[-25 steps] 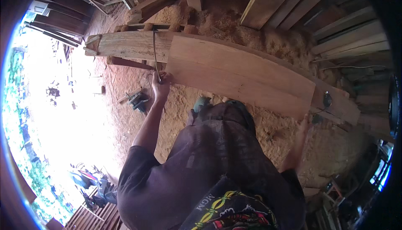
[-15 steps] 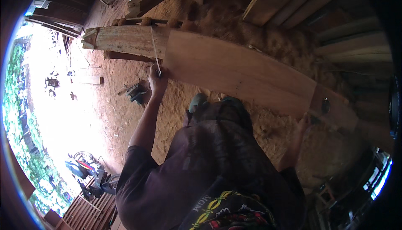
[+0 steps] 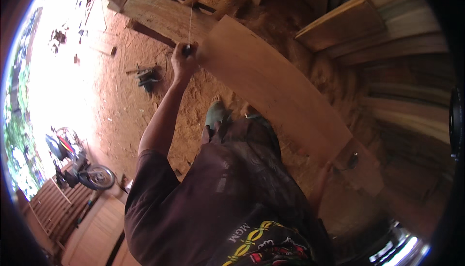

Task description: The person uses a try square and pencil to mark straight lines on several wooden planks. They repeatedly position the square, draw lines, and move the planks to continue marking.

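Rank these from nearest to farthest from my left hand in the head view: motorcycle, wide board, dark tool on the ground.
1. Wide board: nearest, its end just right of your left hand.
2. Dark tool: on the ground, to the left.
3. Motorcycle: farthest, lower left of the view.

Shirt (image 3: pixel 193 217): dark brown, with short sleeves (image 3: pixel 151 174). Front print (image 3: pixel 264 246): yellow, twisted, chain-like band; white lettering; red-and-white motif beneath. Trousers (image 3: pixel 252 137): dark, creased. Footwear (image 3: pixel 215 114): dull grey-green, toe detail unclear.
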Available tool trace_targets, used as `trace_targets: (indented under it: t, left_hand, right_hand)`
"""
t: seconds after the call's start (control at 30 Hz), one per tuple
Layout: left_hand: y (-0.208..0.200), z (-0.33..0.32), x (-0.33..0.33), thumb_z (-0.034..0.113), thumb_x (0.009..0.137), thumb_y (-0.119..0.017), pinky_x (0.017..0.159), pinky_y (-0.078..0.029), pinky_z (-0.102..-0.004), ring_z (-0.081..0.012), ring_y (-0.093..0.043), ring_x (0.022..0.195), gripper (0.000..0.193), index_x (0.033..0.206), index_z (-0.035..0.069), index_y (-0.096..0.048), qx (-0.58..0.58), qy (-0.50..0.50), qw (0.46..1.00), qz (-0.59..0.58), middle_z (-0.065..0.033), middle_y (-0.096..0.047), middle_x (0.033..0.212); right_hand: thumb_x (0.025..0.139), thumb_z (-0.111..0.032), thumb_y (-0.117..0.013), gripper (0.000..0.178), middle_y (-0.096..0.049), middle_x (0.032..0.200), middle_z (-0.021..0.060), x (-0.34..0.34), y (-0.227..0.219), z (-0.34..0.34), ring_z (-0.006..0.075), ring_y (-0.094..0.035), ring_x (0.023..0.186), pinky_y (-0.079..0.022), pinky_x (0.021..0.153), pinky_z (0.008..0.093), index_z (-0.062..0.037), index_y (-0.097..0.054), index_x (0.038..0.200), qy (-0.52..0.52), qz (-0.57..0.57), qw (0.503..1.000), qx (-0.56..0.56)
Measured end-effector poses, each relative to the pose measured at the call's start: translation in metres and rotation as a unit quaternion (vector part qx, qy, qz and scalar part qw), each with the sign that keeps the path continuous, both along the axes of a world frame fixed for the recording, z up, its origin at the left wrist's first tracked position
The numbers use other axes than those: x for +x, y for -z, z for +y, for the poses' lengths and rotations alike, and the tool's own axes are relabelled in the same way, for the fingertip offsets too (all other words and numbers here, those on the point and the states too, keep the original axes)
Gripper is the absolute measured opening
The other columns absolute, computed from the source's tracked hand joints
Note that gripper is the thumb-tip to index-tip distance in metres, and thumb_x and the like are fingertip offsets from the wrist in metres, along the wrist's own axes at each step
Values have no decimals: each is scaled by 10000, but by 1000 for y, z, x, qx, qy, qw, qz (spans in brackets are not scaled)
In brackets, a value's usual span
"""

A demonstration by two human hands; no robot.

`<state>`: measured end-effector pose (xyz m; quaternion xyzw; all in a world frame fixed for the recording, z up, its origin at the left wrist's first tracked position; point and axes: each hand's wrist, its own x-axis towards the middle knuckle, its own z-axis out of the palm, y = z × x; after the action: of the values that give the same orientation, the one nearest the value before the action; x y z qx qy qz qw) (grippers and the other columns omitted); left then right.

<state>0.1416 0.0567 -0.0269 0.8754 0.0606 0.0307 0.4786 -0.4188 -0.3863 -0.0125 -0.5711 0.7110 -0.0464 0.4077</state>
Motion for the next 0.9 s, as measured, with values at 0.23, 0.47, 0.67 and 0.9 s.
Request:
trace_targets:
  t: [0.23,0.47,0.67,0.9]
  left_hand:
    - [-83,45,-48,252,1088,-596,949,-544,-403,-213,-687,1043,260,1216,37,-668,-525,-88,846,-6,-77,-710,1126]
    - [-50,8,-123,339,1072,-627,981,-536,-399,-182,-657,1075,413,1344,27,-630,-517,5,786,339,-50,-687,1201]
    - [17,-23,-147,318,1023,-707,719,-582,-360,-161,-675,817,372,1240,17,-702,-514,-39,774,368,-36,-723,1000]
    - [25,-25,-132,439,978,-729,633,-568,-322,-154,-686,792,478,1147,-9,-720,-386,7,845,371,-65,-740,966]
  right_hand:
    - [1060,-298,-643,461,-635,1337,218,33,-38,-47,289,-633,1196,-549,935,401,-3,-524,1394,-166,35,933,-318]
    - [1146,-418,-404,488,-731,1170,170,259,-88,69,233,-727,1010,-535,729,272,-81,-478,1492,-321,-209,907,-176]
    - [1131,-479,-422,558,-717,1021,86,336,-116,151,128,-693,809,-512,662,249,-47,-558,1457,-478,-231,841,-107]
    - [1125,-429,-483,494,-725,1045,88,366,-122,178,139,-708,806,-527,639,236,-10,-654,1322,-513,-206,828,-96]
